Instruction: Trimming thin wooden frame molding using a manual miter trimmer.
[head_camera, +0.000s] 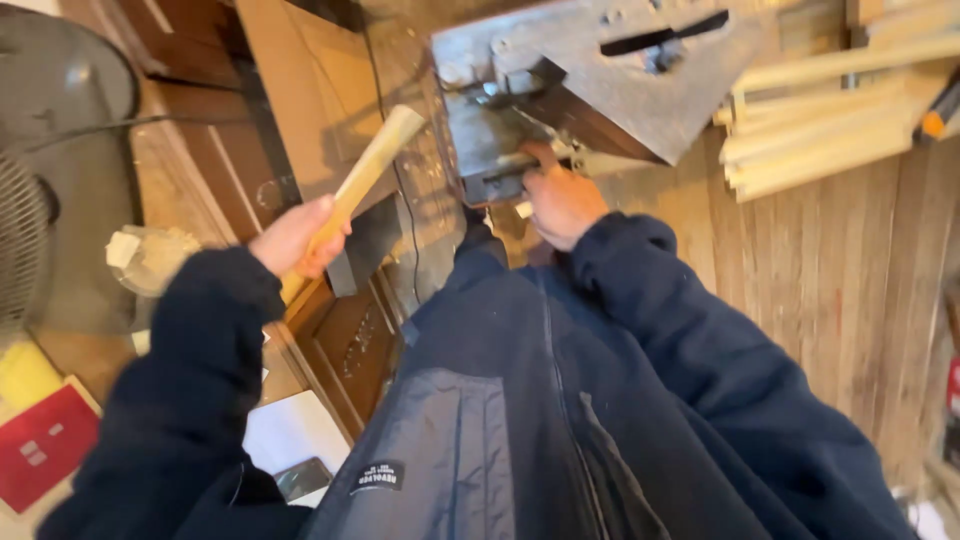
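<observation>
A pale wooden stick (365, 175) is clasped at its near end in the left hand (295, 238), fingers wrapped fully round it, and slants up and to the right so that its far end hangs over the brown boards left of the machine. The right hand (560, 200) is curled shut on a second pale wooden piece (580, 160) lying across the near edge of a grey metal machine (610, 80), the thumb pressing down beside a dark clamp block; how much of that piece runs under the metal plate is hidden. The machine has a flat, scuffed steel plate with a dark slot in it, and it stands on a wooden worktop (800, 260) of long, worn planks that runs away to the right. Far right on the worktop lies a loose stack of pale wooden strips (820, 130), near the machine's right corner. To the left, a black cable (100, 125) crosses dark brown panels, and a fan (30, 220) with a wire guard shows at the left edge. Near left lie a crumpled pale rag (150, 255), a red booklet (45, 445) and a white sheet (290, 430). The person's dark blue sleeves and jacket (520, 400) fill the near middle and hide the floor below.
</observation>
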